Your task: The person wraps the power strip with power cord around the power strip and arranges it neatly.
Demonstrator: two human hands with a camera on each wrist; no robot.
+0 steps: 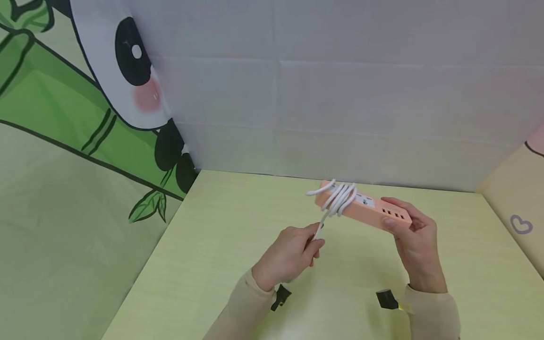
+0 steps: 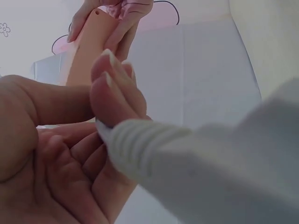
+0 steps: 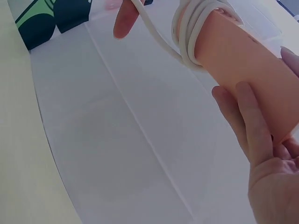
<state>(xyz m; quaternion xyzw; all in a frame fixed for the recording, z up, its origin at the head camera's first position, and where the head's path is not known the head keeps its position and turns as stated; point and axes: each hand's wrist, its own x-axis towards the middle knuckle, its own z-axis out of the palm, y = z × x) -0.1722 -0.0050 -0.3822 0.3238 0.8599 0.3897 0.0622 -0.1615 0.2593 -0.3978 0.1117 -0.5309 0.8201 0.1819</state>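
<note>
A peach-orange power strip (image 1: 364, 216) is held above the table by my right hand (image 1: 418, 243), thumb on the socket face and fingers around the back. Its white cord (image 1: 340, 200) is wound in several turns about the far-left end. My left hand (image 1: 286, 257) pinches the cord below those turns, to the left of the strip. In the left wrist view a white plug (image 2: 205, 172) with a ribbed neck hangs close to the camera, blurred. The underside of the strip (image 3: 247, 60) shows in the right wrist view, with the cord looped around it.
A pale yellow table (image 1: 191, 264) lies beneath both hands. Behind it rises a grey-white wall covering (image 1: 340, 94); a printed panel with green bamboo (image 1: 85, 104) stands at left, and a cream panel (image 1: 518, 208) at right. Dark wrist mounts (image 1: 386, 299) sit by the sleeves.
</note>
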